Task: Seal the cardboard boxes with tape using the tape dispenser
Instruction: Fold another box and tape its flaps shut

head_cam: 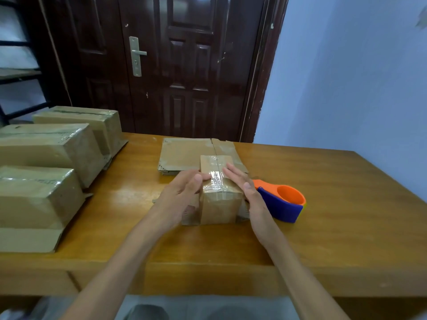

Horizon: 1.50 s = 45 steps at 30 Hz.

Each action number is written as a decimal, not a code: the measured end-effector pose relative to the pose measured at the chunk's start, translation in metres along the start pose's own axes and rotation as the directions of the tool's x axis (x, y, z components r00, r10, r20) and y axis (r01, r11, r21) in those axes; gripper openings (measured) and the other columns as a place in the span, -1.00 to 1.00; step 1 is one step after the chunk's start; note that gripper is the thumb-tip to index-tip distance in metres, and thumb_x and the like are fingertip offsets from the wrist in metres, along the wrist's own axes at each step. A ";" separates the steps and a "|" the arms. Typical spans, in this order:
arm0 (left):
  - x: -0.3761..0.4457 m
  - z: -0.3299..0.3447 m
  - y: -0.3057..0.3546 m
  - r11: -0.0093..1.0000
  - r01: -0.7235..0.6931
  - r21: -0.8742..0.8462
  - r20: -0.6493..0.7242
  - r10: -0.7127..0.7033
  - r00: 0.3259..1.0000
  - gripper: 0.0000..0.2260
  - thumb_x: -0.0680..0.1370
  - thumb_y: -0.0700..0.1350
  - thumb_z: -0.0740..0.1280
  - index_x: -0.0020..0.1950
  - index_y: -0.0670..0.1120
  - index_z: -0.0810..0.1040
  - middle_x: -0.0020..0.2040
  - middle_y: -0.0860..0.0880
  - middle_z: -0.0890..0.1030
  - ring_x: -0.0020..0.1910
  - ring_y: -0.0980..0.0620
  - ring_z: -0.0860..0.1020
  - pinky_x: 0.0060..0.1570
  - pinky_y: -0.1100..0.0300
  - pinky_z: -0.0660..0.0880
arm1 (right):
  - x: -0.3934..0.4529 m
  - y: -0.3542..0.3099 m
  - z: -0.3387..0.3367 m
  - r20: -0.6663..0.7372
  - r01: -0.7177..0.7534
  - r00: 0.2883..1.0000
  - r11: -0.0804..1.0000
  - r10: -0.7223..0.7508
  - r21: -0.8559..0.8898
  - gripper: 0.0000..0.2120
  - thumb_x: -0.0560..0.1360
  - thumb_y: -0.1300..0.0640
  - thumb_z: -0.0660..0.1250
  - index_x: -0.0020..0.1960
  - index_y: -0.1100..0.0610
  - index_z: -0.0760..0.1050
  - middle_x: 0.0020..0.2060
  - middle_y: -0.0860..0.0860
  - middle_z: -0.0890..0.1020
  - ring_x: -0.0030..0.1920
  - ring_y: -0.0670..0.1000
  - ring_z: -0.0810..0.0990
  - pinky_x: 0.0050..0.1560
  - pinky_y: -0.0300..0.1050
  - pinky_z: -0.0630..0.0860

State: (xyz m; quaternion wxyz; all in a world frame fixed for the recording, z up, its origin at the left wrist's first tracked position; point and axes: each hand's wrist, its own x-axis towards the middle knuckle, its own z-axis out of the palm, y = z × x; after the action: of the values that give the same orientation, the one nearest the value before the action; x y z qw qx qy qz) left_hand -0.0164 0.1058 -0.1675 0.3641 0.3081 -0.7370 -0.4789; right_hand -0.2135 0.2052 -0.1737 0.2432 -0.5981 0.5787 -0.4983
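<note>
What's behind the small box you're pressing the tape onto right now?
A flattened cardboard piece lies on the table right behind the small box. The box hides its near edge, so whether they touch is unclear. Both hands press the tape.

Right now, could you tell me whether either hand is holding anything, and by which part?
Nothing is gripped: the left hand and right hand press with straight fingers on the small box's taped top. The tape dispenser lies untouched.
</note>
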 end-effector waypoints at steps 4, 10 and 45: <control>0.001 -0.001 0.009 0.998 -0.043 0.044 -0.076 0.046 0.996 -0.67 0.47 0.18 0.49 0.20 0.13 0.70 0.25 0.26 0.62 0.07 0.24 0.68 -0.06 0.27 0.63 | 0.003 -0.003 -0.015 0.111 0.042 0.993 0.991 -0.027 -0.130 -0.47 0.72 -0.20 -0.14 0.60 -0.20 0.33 0.59 -0.38 0.23 0.61 -0.27 0.10 0.61 -0.07 0.07; -0.002 -0.022 0.005 0.999 0.004 0.046 0.118 -0.009 0.993 -0.52 0.45 0.21 0.50 0.38 0.30 0.60 0.18 0.25 0.71 0.17 0.24 0.66 0.08 0.18 0.63 | 0.016 -0.002 -0.048 0.338 0.128 0.940 0.960 -0.037 -0.250 -0.51 0.74 -0.13 -0.11 0.64 -0.20 0.23 0.63 -0.36 0.13 0.62 -0.26 0.06 0.57 -0.26 0.14; -0.002 0.023 -0.018 0.743 -0.184 0.643 -0.147 0.356 0.923 -0.51 0.57 0.41 0.20 0.31 0.09 0.48 -0.08 0.07 0.72 -0.29 0.12 0.68 -0.40 0.06 0.62 | 0.018 0.034 -0.006 -0.047 0.320 0.922 0.822 -0.385 -0.471 -0.60 0.73 -0.11 0.16 0.43 0.04 0.57 0.52 -0.11 0.47 0.48 -0.11 0.47 0.30 -0.02 0.59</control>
State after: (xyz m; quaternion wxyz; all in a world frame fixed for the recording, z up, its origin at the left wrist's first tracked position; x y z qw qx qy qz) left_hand -0.0328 0.1118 -0.1908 0.4026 0.3591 -0.8351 -0.1079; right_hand -0.2375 0.1830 -0.1953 -0.0408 -0.6984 0.5737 -0.4260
